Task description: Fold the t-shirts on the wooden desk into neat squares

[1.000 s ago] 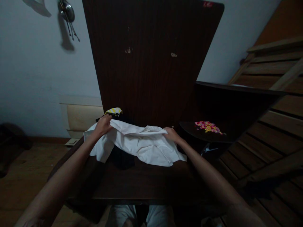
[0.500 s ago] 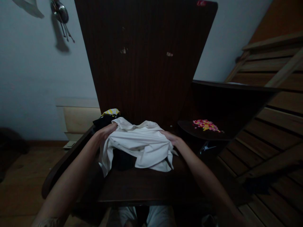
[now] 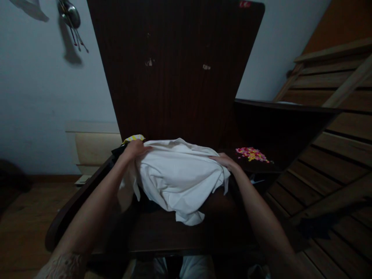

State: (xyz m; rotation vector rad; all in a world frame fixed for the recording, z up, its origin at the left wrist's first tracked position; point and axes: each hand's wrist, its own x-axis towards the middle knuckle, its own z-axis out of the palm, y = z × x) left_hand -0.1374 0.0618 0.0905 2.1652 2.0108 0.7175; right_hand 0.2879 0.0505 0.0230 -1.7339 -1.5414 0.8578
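A white cloth garment hangs between my two hands above the dark wooden desk, its lower folds drooping towards the desktop. My left hand is closed on the garment's upper left edge. At the upper right edge, my right hand grips the same garment with the fingers over the fabric. Behind my left hand, a yellow-and-white patterned cloth shows on top of dark cloth, partly hidden by the hand and the garment.
On the right, a small pile of pink, red and yellow pieces lies on a low corner shelf. A tall dark panel rises behind the desk. Wooden slats stand at the far right.
My hands have moved apart, the right one further right and slightly up. Between them the white garment is spread wider, with its top edge raised and a fold hanging lower in the middle.
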